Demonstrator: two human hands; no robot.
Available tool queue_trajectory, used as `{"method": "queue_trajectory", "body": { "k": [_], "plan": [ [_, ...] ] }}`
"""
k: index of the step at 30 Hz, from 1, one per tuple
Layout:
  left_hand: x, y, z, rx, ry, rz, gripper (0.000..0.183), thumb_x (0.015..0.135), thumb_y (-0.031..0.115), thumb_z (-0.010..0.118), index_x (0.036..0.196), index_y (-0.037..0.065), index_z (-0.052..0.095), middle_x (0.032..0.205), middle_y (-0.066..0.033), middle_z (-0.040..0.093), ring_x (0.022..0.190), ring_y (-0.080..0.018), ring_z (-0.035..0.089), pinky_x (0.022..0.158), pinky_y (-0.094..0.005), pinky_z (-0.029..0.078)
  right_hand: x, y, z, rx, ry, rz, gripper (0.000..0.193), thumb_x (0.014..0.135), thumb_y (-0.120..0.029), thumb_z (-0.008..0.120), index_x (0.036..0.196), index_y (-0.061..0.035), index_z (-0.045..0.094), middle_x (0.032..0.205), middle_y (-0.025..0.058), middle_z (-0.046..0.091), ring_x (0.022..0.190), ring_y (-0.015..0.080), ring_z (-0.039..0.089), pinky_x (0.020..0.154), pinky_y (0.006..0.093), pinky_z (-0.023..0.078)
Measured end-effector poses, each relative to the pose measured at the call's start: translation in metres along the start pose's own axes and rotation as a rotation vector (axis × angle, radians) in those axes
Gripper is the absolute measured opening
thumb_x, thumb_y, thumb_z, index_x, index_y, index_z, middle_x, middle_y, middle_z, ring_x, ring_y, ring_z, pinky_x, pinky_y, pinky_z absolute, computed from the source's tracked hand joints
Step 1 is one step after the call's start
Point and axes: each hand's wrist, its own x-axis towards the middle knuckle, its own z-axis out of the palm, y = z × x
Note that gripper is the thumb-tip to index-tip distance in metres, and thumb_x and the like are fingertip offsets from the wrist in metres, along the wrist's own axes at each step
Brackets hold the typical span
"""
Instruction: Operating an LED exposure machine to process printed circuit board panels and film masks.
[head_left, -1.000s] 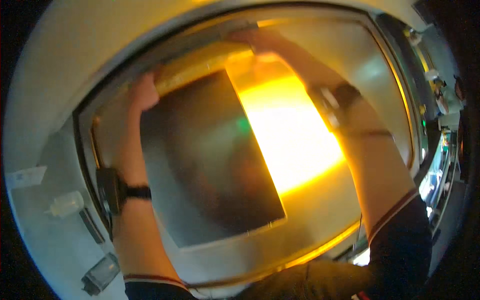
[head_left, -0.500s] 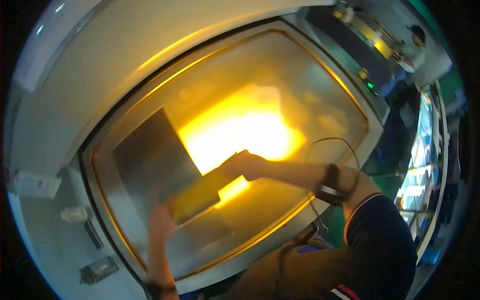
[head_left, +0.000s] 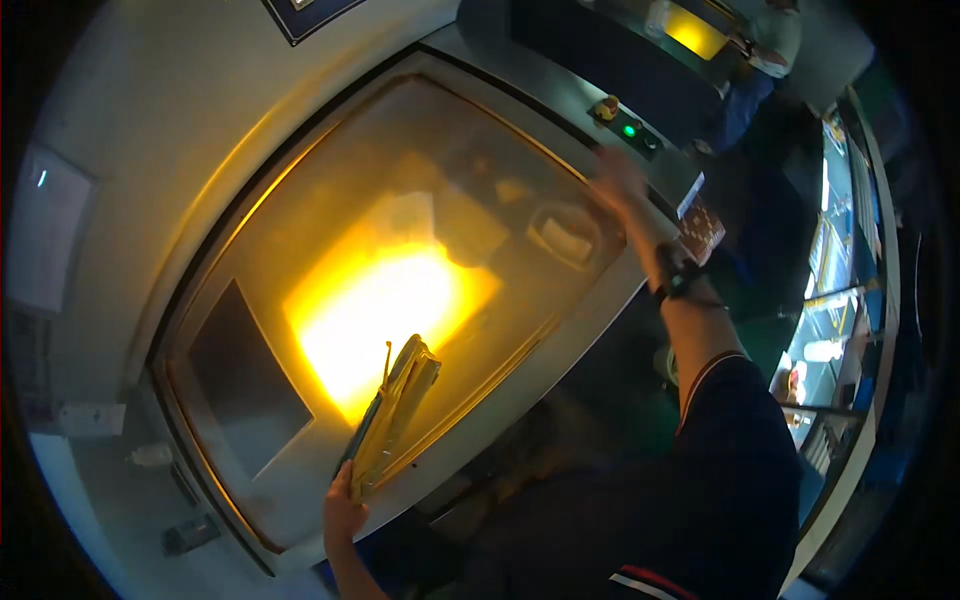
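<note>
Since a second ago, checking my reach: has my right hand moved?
Yes. The right hand left the lit glass panel and went right, to its frame by the green light.

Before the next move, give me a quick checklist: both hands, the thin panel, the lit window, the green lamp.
1. Left hand grips the thin flat yellow-lit panel at its lower end: ok.
2. Panel is lifted edge-on, off the big glowing yellow glass window: ok.
3. Right hand is up at the window's grey metal frame, near the small round green indicator lamp; blurred, so contact: cannot tell.
4. Green lamp lit: ok.
5. Dark rectangular sheet behind the glass at lower left lies flat: ok.
6. Right hand holds nothing: cannot tell.
</note>
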Motion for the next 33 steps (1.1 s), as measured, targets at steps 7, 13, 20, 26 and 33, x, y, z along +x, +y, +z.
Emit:
{"method": "queue_trajectory", "body": {
  "k": [7, 13, 20, 26, 33],
  "plan": [
    [0.008, 0.021, -0.005, 0.030, -0.086, -0.218, 0.077, 0.067, -0.001, 0.064, 0.140, 0.022, 0.052, 0.129, -0.0164, 0.061, 0.116, -0.0343, 0.060, 0.098, -0.0410, 0.050, 0.003, 0.102, -0.016, -0.045, 0.021, 0.296, 0.099, 0.073, -0.061, 0.072, 0.151, -0.0145, 0.031, 0.156, 0.0104, 0.033, 0.147, 0.0336, 0.021, 0.120, 0.0521, 0.013],
    [-0.007, 0.012, -0.005, 0.058, -0.117, -0.259, 0.080, 0.067, 0.004, 0.066, 0.142, 0.025, 0.050, 0.134, -0.0135, 0.059, 0.118, -0.0319, 0.060, 0.100, -0.0408, 0.049, 0.018, 0.093, -0.016, -0.083, -0.024, 0.266, 0.101, 0.075, -0.066, 0.068, 0.150, -0.0102, 0.031, 0.157, 0.0127, 0.030, 0.147, 0.0334, 0.021, 0.119, 0.0548, 0.015],
    [-0.030, -0.017, -0.007, 0.109, -0.116, -0.191, 0.085, 0.070, 0.003, 0.066, 0.148, 0.028, 0.040, 0.150, -0.0039, 0.043, 0.132, -0.0374, 0.046, 0.109, -0.0442, 0.042, -0.066, 0.002, 0.020, -0.093, 0.117, -0.171, 0.067, 0.088, -0.041, 0.064, 0.140, -0.0035, 0.045, 0.153, 0.0202, 0.031, 0.146, 0.0380, 0.020, 0.117, 0.0572, 0.014],
    [-0.074, -0.108, -0.063, 0.243, -0.245, -0.228, 0.084, 0.072, -0.004, 0.062, 0.146, 0.030, 0.042, 0.151, 0.0023, 0.043, 0.135, -0.0393, 0.042, 0.113, -0.0446, 0.039, -0.377, -0.076, 0.029, 0.126, -0.171, -0.187, 0.072, 0.088, -0.025, 0.060, 0.150, -0.0066, 0.028, 0.161, 0.0185, 0.012, 0.148, 0.0426, 0.009, 0.118, 0.0603, 0.008],
    [0.054, -0.244, -0.150, 0.191, -0.151, -0.109, 0.078, 0.072, 0.011, 0.068, 0.144, 0.029, 0.045, 0.131, -0.0094, 0.061, 0.119, -0.0363, 0.058, 0.100, -0.0429, 0.048, -0.617, -0.127, 0.042, 0.287, -0.401, 0.432, 0.078, 0.089, -0.032, 0.061, 0.153, -0.0083, 0.021, 0.161, 0.0201, 0.012, 0.149, 0.0426, 0.006, 0.118, 0.0582, 0.006]
  ]
}}
